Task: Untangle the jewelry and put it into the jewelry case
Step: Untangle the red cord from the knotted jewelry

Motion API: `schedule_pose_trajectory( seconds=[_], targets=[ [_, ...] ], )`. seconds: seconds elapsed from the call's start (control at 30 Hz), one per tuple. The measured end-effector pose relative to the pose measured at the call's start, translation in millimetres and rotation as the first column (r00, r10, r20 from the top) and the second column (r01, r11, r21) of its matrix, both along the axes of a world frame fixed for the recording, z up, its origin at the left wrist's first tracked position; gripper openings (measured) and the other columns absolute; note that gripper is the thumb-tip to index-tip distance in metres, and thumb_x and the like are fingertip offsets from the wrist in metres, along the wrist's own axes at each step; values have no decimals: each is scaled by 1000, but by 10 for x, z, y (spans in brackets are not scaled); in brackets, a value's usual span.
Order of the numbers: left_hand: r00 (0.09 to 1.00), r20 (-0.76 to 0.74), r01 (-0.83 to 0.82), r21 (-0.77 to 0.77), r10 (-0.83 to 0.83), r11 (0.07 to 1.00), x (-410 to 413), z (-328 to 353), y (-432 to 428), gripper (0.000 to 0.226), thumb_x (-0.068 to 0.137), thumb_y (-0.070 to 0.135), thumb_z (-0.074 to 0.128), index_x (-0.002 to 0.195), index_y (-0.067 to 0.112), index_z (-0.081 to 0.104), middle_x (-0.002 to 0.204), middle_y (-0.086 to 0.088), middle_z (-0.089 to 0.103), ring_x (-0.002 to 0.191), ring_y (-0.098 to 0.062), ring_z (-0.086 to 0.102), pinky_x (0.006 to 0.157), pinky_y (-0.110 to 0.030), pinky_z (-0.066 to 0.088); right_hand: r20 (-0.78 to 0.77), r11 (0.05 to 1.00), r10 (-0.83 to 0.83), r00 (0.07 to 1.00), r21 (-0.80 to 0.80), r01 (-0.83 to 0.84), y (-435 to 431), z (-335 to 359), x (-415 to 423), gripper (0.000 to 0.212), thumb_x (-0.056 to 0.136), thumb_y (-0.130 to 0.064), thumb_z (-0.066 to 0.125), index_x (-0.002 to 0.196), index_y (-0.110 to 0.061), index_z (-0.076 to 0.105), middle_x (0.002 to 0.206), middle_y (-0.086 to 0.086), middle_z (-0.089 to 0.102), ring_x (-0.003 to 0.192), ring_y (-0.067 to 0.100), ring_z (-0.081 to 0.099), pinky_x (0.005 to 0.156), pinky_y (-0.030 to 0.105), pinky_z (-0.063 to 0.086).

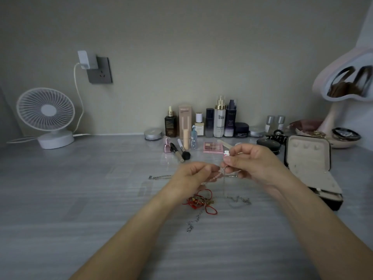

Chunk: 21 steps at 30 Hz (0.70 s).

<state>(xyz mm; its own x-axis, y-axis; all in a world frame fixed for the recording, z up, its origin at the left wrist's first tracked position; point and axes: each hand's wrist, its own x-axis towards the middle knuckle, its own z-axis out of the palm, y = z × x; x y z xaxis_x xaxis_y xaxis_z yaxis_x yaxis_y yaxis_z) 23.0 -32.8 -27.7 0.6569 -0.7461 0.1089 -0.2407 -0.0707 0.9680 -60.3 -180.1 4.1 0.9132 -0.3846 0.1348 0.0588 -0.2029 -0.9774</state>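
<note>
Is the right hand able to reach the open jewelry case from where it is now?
Probably yes. The jewelry case stands open just to the right of the right hand, with nothing between them. But both hands are pinching a silver chain, so the left hand would have to release it first.

Mirror (347, 77) cut by right edge

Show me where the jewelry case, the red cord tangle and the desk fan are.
jewelry case (308, 156): head view, on the padded inside of its open lid.
red cord tangle (201, 200): head view, on its knotted middle.
desk fan (46, 109): head view, on the grille's hub.
</note>
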Motion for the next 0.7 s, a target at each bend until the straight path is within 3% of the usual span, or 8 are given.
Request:
schedule_pose_trajectory(
  seconds=[0.07,0.2,0.37,0.57,0.7],
  targets=[
    [998,-41,43,-47,-44,998,-22,9,1,23,97,19,43,111,16,61,107,0,68,99,-7,63,79,-16,48,4,1000,2,1000,2,-2,37,51,23,11,76,-9,70,79,-14,62,71,1,73,60,9,65,50,19,43],
    [999,-29,33,-101,-36,994,-32,13,0,12,93,19,53,92,22,65,84,7,70,79,-1,66,79,-20,48,-8,997,-10,1000,-76,9,109,136,74,12,73,-12,74,77,-18,63,62,-7,70,58,5,63,48,16,41],
    [1000,-20,-10,-156,7,988,5,33,6,8,88,18,61,82,20,66,71,9,69,69,-2,65,70,-20,48,-31,984,-31,999,-177,26,157,213,102,13,74,-14,74,77,-18,62,60,-7,70,55,2,63,50,18,41],
    [989,23,-140,-178,146,974,73,32,14,10,87,14,61,83,17,68,83,6,69,65,3,63,60,-10,46,-1,968,-79,997,-239,76,173,295,86,12,76,-18,73,76,-19,62,60,-8,69,56,1,63,52,17,41],
    [975,-46,-223,-151,219,963,146,11,33,17,94,10,47,82,13,58,88,4,68,76,-7,63,69,-20,48,105,979,-118,988,-154,133,150,414,86,11,77,-15,72,74,-20,62,70,-5,68,59,3,62,51,15,44]
  ],
)
